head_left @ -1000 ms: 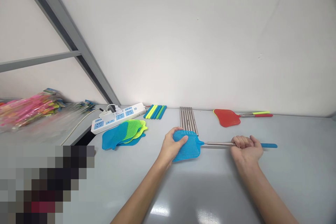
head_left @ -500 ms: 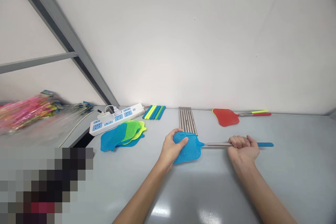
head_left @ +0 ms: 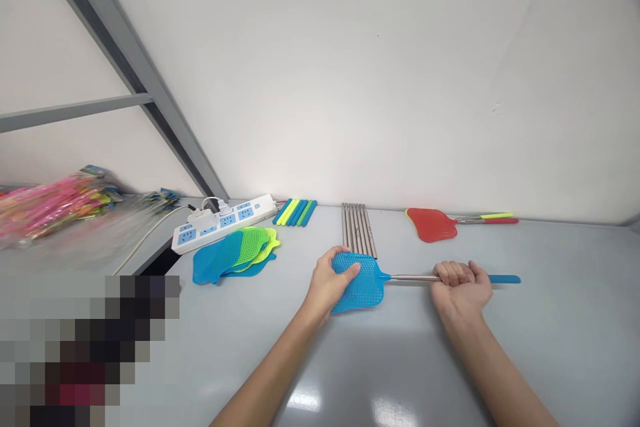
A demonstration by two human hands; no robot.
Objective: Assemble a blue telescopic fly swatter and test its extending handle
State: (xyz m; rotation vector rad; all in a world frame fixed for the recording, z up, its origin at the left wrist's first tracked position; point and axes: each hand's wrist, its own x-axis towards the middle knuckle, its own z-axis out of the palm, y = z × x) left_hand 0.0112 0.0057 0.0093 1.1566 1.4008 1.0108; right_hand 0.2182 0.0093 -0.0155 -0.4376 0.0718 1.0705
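Near edge: worktop [head_left: 425, 373], grey, two bright light reflections on its surface. Pixelated patch at lower left, contents not readable.

Both hands are on one blue swatter, lying roughly crosswise in front of the person. Left hand [head_left: 327, 287] pinches the perforated blue head [head_left: 364, 288] at its left side, thumb on the upper face, fingers mostly hidden behind. Right hand [head_left: 463, 283] is curled in a fist around the metal shaft [head_left: 413, 277] — blue grip [head_left: 505, 279] pokes out past it on the right. Can't tell if the swatter touches the worktop.

Next back, left: loose heads [head_left: 227, 257] in blue, green and yellow, overlapping in a fanned pile. Just behind them, white power strip [head_left: 228, 221], set at a slant, plugs in it. Row of metal rods [head_left: 359, 230] side by side, just beyond the held head.

By the wall: blue, yellow and green grips [head_left: 295, 212] in a slanted row; to the right, two swatters [head_left: 434, 225] stacked, red over yellow. Far left — pink items in clear plastic bags [head_left: 60, 207], blurred.

Behind everything, white wall [head_left: 350, 80].
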